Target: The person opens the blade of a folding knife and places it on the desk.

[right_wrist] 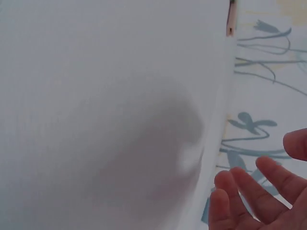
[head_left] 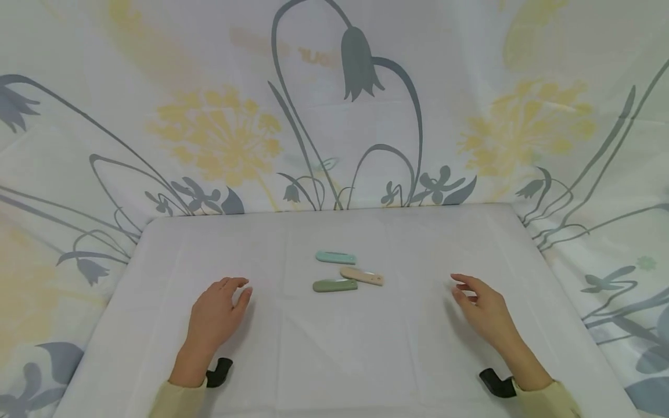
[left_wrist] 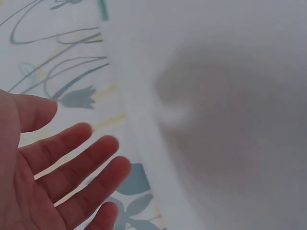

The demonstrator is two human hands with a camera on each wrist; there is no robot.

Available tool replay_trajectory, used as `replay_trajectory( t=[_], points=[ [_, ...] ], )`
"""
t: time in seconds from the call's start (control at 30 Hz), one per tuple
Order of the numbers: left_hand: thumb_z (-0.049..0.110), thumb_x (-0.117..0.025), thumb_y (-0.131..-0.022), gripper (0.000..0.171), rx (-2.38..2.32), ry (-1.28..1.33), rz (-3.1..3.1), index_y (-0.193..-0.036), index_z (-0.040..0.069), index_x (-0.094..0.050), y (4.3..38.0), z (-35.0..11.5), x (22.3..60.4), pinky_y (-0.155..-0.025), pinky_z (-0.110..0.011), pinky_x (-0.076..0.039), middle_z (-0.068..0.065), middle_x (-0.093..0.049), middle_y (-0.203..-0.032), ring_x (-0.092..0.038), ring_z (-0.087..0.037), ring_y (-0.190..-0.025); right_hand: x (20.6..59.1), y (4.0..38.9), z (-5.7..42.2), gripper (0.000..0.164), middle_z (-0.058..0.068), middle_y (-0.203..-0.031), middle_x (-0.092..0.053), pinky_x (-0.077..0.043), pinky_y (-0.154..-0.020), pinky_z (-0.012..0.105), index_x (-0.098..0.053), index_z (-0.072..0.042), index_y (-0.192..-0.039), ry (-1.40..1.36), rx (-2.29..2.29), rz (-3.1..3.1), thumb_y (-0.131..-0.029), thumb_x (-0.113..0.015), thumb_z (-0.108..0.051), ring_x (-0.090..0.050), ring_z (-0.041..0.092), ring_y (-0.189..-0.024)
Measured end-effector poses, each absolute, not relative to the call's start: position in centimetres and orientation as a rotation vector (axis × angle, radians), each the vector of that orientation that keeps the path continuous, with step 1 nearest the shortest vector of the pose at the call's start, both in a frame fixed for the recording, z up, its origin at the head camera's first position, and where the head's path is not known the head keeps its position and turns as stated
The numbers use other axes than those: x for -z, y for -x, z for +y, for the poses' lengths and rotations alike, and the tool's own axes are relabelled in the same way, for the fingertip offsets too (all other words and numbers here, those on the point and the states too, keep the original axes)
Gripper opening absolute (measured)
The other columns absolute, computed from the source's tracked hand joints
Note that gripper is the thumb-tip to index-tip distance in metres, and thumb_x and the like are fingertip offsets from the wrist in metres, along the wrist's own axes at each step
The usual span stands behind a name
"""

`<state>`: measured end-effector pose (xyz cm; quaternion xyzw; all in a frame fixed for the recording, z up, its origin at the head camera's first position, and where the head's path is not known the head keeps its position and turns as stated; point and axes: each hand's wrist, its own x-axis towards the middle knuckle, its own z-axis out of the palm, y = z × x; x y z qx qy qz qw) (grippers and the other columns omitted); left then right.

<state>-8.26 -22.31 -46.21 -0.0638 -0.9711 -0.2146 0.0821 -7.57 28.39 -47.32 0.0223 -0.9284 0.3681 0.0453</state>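
Three small folding knives lie close together near the middle of the table, blades folded into their handles. The mint folding knife (head_left: 335, 257) is farthest back. In front of it and to the right is the beige folding knife (head_left: 362, 276), its end partly visible at the top of the right wrist view. Nearest the front lies the green folding knife (head_left: 335, 285), close to the beige one. Left of the knives my left hand (head_left: 214, 313) is held with loosely bent fingers and nothing in it. On the other side my right hand (head_left: 483, 310) is likewise empty, fingers relaxed.
A white cloth covers the table (head_left: 340, 354). Behind and beside it hangs a flower-printed curtain (head_left: 439, 35) in grey and yellow. Black wrist-worn pieces show at the left cuff (head_left: 180, 400) and the right cuff (head_left: 549, 400).
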Motion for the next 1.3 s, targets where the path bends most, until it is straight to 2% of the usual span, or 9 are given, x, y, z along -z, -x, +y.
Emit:
replay_trajectory(
  t=[0.3,0.43,0.6,0.9,1.17,1.3],
  points=[
    [0.025,-0.065,-0.098,0.02,1.039,0.215,-2.903,-0.11,0.011,-0.072,9.9,-18.0,46.3,-0.072,-0.037,-0.05,0.001,-0.07,-0.097,-0.064,-0.017,-0.084,47.9,7.7,23.7,0.034,0.008,-0.123,-0.068,-0.052,-0.085,0.027,-0.062,-0.003,-0.132,-0.199,-1.362,-2.773,-0.101,-0.061,-0.016,-0.063,0.027,-0.109],
    [0.023,-0.067,-0.097,0.019,1.328,0.163,-2.854,-0.111,0.011,-0.072,10.6,-16.2,46.9,-0.074,-0.033,-0.051,0.003,-0.07,-0.096,-0.063,-0.014,-0.086,48.3,7.8,21.6,0.036,0.007,-0.125,-0.067,-0.052,-0.089,0.032,-0.06,-0.005,-0.135,-0.231,-1.483,-2.809,-0.102,-0.06,-0.019,-0.062,0.025,-0.112],
    [0.019,-0.069,-0.096,0.018,1.591,0.029,-2.781,-0.111,0.01,-0.071,11.6,-14.5,47.9,-0.069,-0.03,-0.051,-0.001,-0.069,-0.097,-0.062,-0.017,-0.085,48.3,8.2,19.6,0.035,0.005,-0.126,-0.067,-0.05,-0.094,0.043,-0.061,-0.008,-0.135,-0.212,-1.597,-2.821,-0.101,-0.06,-0.018,-0.06,0.025,-0.117],
    [0.018,-0.07,-0.092,0.02,1.588,-0.032,-2.856,-0.111,0.011,-0.071,12.4,-12.8,49.3,-0.082,-0.036,-0.049,-0.001,-0.069,-0.098,-0.061,-0.017,-0.09,48.6,9.0,16.5,0.036,0.006,-0.13,-0.064,-0.049,-0.093,0.038,-0.062,-0.009,-0.135,-0.199,-1.808,-2.825,-0.1,-0.062,-0.016,-0.06,0.023,-0.115],
    [0.017,-0.071,-0.091,0.021,1.547,-0.015,-2.928,-0.11,0.008,-0.073,12.9,-12.1,49.4,-0.08,-0.034,-0.047,0.0,-0.069,-0.095,-0.06,-0.015,-0.085,48.9,9.4,14.6,0.034,0.008,-0.122,-0.066,-0.052,-0.085,0.036,-0.065,-0.01,-0.131,-0.214,-1.733,-2.868,-0.097,-0.064,-0.014,-0.062,0.025,-0.11],
    [0.014,-0.074,-0.087,0.023,1.508,-0.059,-2.931,-0.108,0.007,-0.075,13.1,-11.8,49.2,-0.078,-0.035,-0.048,0.0,-0.07,-0.091,-0.062,-0.015,-0.082,49.1,9.6,13.9,0.035,0.007,-0.124,-0.066,-0.051,-0.087,0.038,-0.065,-0.011,-0.131,-0.192,-1.697,-2.892,-0.097,-0.065,-0.015,-0.062,0.025,-0.111]
  ],
)
